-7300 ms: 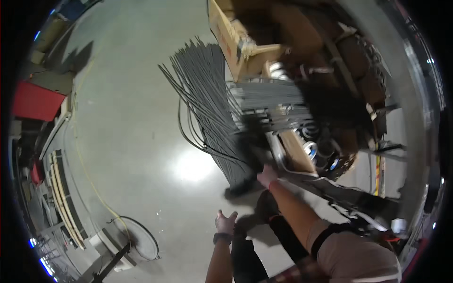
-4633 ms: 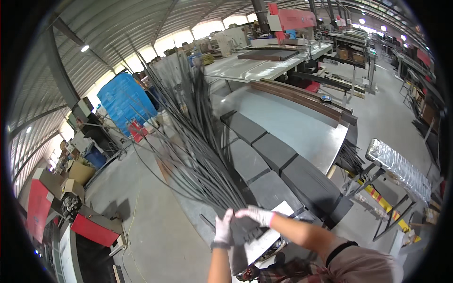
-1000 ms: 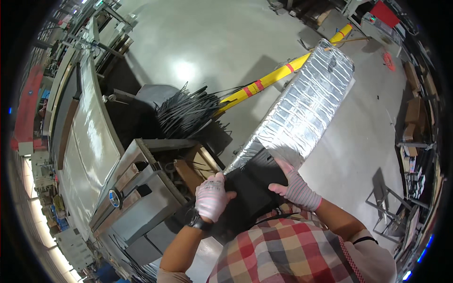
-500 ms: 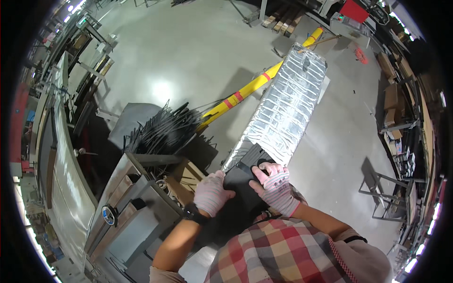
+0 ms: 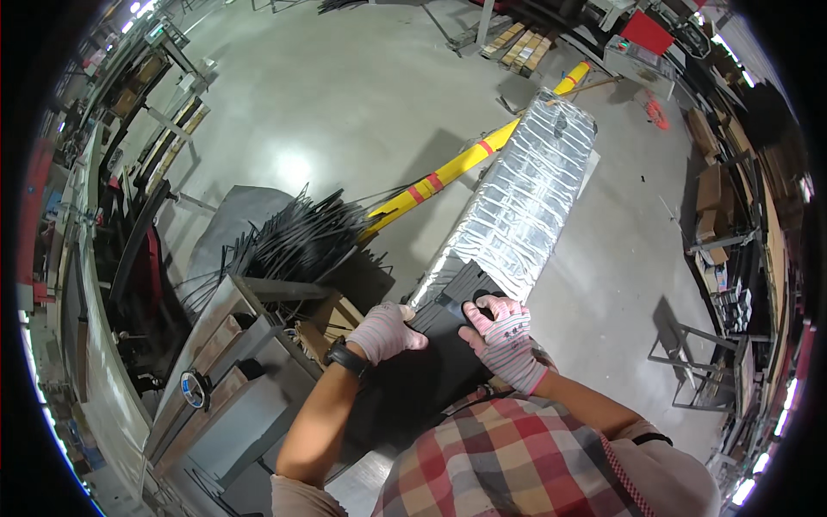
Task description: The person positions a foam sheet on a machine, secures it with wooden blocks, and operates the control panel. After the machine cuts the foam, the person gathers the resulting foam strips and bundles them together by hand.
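Presumably for steadiness, our right grip [image 5: 510, 349] clasps the black bundle [image 5: 444, 346]; whether our left grip [image 5: 385, 333], opposite, closes, we cannot tell.

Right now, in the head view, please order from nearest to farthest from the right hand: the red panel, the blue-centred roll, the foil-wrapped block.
From the right hand:
1. Foil-wrapped block, just ahead of it.
2. Blue-centred roll, well to the left.
3. Red panel, far ahead and to the right.

Factory workshop: loaded shelving [image 5: 715, 194], timber lengths [image 5: 521, 52], wide grey floor [image 5: 362, 95].
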{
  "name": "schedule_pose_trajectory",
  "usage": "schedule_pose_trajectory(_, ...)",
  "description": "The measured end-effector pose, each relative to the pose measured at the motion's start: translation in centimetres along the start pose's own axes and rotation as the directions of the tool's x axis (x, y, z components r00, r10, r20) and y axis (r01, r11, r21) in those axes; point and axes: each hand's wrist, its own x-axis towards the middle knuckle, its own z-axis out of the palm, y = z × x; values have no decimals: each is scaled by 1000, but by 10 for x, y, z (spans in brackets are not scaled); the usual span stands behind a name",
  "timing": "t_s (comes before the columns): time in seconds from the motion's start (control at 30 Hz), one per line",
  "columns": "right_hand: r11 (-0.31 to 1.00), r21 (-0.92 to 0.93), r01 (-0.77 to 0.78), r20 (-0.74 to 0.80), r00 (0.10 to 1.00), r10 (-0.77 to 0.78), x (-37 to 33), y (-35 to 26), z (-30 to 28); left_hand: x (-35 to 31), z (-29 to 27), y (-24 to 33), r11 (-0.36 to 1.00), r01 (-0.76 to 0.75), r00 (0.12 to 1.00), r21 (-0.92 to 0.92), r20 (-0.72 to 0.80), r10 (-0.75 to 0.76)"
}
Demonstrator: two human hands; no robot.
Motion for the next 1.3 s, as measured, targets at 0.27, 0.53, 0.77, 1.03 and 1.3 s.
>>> schedule_pose_trajectory(0.27, 1000, 14, 3, -22, 1000, -3, -1, 4, 0, -18, 29, 24, 975, 40, 942, 220, -332, 37)
schedule_pose_trajectory(0.53, 999, 32, -9, -9, 1000, 10, -1, 4, 0, -1, -2, 4, 985, 68, 996, -159, 63, -58)
schedule_pose_trajectory(0.77, 998, 56, 2, -12, 1000, -1, 3, 3, -4, 8, -1, -18, 916, -14, 991, -401, 117, 66)
schedule_pose_trajectory(1.03, 998, 60, 16, -4, 1000, -16, 6, 3, -7, 1, -6, -7, 900, -9, 984, -435, 154, 84)
schedule_pose_trajectory(1.3, 998, -17, -62, 266, 962, 64, 31, -4, -7, -10, 41, 17, 999, 30, 933, -17, -357, -34)
